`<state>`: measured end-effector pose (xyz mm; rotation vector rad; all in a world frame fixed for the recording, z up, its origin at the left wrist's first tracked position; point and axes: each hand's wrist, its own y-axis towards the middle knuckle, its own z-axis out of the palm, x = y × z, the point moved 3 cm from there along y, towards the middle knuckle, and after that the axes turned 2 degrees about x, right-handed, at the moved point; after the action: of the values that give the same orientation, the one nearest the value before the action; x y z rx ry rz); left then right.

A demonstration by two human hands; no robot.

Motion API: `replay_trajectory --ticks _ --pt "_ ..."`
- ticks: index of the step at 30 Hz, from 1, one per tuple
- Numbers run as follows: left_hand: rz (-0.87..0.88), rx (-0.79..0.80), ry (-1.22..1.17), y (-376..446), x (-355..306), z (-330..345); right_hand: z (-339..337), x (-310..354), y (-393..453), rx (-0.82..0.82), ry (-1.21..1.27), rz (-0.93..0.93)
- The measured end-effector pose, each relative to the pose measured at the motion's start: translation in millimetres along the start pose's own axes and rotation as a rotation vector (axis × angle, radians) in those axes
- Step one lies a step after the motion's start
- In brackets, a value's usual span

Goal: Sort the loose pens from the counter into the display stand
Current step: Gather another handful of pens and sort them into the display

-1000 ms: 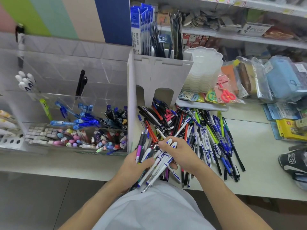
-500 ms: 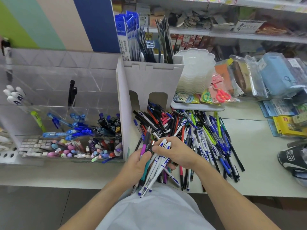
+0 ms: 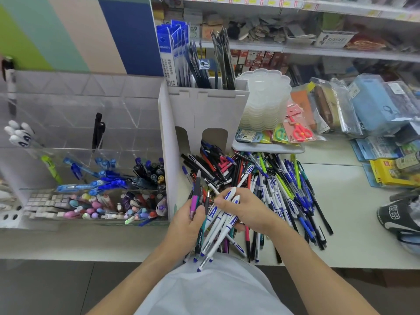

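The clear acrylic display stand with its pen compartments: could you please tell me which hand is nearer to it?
Left. The left hand sits just beside the clear acrylic display stand's right end; the right hand lies farther right, over the loose pens.

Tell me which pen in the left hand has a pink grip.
The pen with the pink grip, pinched under the left hand's thumb; the white-and-blue pens beside it lack pink.

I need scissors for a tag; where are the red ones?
Head view, right of centre: red scissors lie on the tray, right of the stacked clear dishes.
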<state>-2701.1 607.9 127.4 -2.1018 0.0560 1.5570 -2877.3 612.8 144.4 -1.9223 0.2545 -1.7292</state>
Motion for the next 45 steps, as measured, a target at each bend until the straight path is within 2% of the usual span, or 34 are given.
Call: replay_trajectory --ticks 4,9,14,19,24,29,34,40,45 --pt "-0.034 0.031 -0.058 0 2 0 -16 9 -9 -0.080 -0.012 -0.002" --pt "-0.013 0.027 -0.213 -8 -12 -4 -46 29 -23 -0.183 -0.044 -0.106" --pt "0.046 0.035 -0.275 -10 -30 -18 -66 62 -33 -0.314 0.150 -0.211" --pt "0.029 0.022 -0.500 -15 -43 -31 -57 104 -28 -0.383 0.198 -0.355" --pt "0.085 -0.110 -0.690 -29 -52 -69 -26 150 -13 -0.408 0.193 -0.468" --pt "0.164 -0.377 -0.787 -42 -52 -140 22 199 11 -0.472 0.084 -0.603" --pt "0.187 -0.533 -0.791 -51 -38 -195 92 243 49 -0.506 -0.151 -0.845" --pt "0.182 -0.601 -0.864 -61 -19 -238 166 269 103 -0.418 -0.534 -1.128" --pt "0.159 -0.567 -0.850 -62 -6 -264 196 278 133 -0.317 -0.716 -1.141"
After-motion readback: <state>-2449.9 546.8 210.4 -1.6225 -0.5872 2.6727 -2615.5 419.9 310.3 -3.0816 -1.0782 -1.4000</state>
